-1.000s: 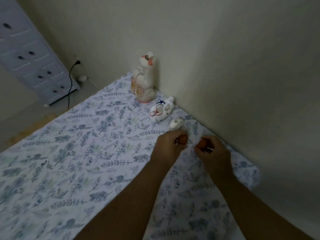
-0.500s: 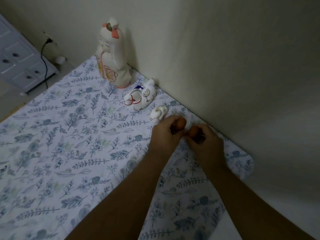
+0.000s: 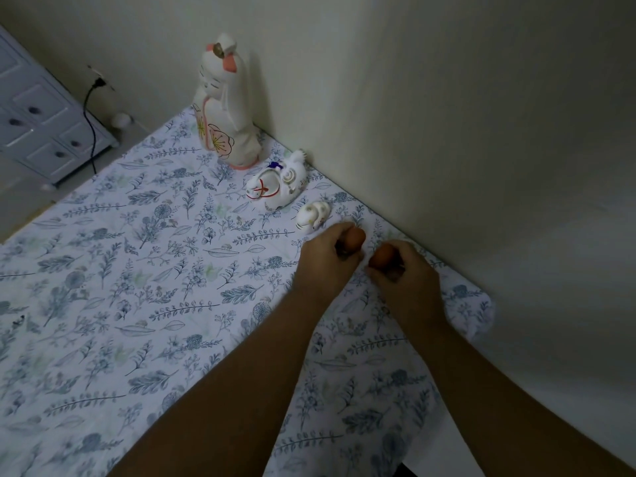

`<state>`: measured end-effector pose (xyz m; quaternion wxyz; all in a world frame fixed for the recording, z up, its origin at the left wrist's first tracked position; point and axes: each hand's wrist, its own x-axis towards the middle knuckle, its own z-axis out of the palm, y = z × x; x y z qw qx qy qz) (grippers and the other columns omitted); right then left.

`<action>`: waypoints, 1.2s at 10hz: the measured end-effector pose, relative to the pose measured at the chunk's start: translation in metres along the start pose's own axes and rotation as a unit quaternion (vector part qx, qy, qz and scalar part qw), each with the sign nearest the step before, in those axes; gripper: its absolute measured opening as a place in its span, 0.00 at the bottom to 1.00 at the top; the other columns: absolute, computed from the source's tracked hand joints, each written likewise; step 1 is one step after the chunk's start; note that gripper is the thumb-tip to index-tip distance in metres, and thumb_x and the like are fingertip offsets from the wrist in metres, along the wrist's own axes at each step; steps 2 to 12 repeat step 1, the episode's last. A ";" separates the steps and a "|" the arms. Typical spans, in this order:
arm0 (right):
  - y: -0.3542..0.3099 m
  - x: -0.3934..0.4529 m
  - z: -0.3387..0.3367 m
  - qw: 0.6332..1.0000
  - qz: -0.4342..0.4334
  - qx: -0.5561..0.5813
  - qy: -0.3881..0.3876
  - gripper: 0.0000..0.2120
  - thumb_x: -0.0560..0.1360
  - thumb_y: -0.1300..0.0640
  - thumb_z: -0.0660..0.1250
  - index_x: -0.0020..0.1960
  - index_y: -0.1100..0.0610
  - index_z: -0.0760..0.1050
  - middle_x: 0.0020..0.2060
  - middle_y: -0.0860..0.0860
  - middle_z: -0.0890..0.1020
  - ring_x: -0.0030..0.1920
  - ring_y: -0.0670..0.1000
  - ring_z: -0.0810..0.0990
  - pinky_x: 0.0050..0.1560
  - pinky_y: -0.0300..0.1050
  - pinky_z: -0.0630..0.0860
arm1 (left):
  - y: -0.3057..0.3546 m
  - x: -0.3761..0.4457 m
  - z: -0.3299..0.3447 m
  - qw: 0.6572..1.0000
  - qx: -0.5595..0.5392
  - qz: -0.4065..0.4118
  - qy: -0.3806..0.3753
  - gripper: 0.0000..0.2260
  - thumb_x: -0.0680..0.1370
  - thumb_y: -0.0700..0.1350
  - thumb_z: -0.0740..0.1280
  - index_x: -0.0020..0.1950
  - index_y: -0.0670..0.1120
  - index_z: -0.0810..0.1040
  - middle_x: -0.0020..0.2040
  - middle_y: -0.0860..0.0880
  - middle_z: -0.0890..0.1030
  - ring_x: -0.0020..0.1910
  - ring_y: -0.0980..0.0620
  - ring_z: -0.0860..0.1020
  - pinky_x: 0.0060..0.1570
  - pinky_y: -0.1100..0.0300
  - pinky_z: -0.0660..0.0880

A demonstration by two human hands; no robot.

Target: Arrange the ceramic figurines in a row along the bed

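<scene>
Three white figurines stand in a row along the wall on the floral bed sheet (image 3: 144, 270): a tall figurine (image 3: 225, 108) with pink and yellow flower marks, a medium animal figurine (image 3: 278, 187) with red and blue trim, and a small white one (image 3: 313, 216). Just past the small one, my left hand (image 3: 327, 263) is closed on a small orange-brown figurine (image 3: 355, 238). Beside it my right hand (image 3: 404, 277) grips a second orange-brown figurine (image 3: 382, 256). Both pieces are low over the sheet and mostly hidden by my fingers.
A pale wall (image 3: 447, 132) runs along the bed's far side, close behind the row. A white drawer cabinet (image 3: 38, 125) stands on the floor at the far left, with a black cable (image 3: 90, 125) plugged into a wall socket beside it.
My view has shifted nearer to the wall, so the row sits larger in frame. Both hands keep hold of their orange-brown pieces and have drawn closer together next to the small white figurine.
</scene>
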<state>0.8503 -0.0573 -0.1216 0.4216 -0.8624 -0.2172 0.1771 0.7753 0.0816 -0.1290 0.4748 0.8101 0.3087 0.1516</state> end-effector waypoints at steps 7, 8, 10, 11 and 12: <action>-0.006 -0.008 -0.005 0.999 0.022 0.024 0.000 0.30 0.69 0.51 0.79 0.68 0.53 0.73 0.63 0.49 0.78 0.63 0.48 0.75 0.61 0.42 0.72 | 0.006 -0.012 -0.005 0.999 -0.013 -0.041 -0.016 0.28 0.73 0.47 0.78 0.71 0.48 0.76 0.62 0.51 0.83 0.59 0.55 0.80 0.59 0.66 0.73; -0.006 -0.008 -0.005 0.999 0.022 0.024 0.000 0.30 0.69 0.51 0.79 0.68 0.53 0.73 0.63 0.49 0.78 0.63 0.48 0.75 0.61 0.42 0.72 | 0.006 -0.012 -0.005 0.999 -0.013 -0.041 -0.016 0.28 0.73 0.47 0.78 0.71 0.48 0.76 0.62 0.51 0.83 0.59 0.55 0.80 0.59 0.66 0.73; -0.006 -0.008 -0.005 0.999 0.022 0.024 0.000 0.30 0.69 0.51 0.79 0.68 0.53 0.73 0.63 0.49 0.78 0.63 0.48 0.75 0.61 0.42 0.72 | 0.006 -0.012 -0.005 0.999 -0.013 -0.041 -0.016 0.28 0.73 0.47 0.78 0.71 0.48 0.76 0.62 0.51 0.83 0.59 0.55 0.80 0.59 0.66 0.73; -0.006 -0.008 -0.005 0.999 0.022 0.024 0.000 0.30 0.69 0.51 0.79 0.68 0.53 0.73 0.63 0.49 0.78 0.63 0.48 0.75 0.61 0.42 0.72 | 0.006 -0.012 -0.005 0.999 -0.013 -0.041 -0.016 0.28 0.73 0.47 0.78 0.71 0.48 0.76 0.62 0.51 0.83 0.59 0.55 0.80 0.59 0.66 0.73; -0.006 -0.008 -0.005 0.999 0.022 0.024 0.000 0.30 0.69 0.51 0.79 0.68 0.53 0.73 0.63 0.49 0.78 0.63 0.48 0.75 0.61 0.42 0.72 | 0.006 -0.012 -0.005 0.999 -0.013 -0.041 -0.016 0.28 0.73 0.47 0.78 0.71 0.48 0.76 0.62 0.51 0.83 0.59 0.55 0.80 0.59 0.66 0.73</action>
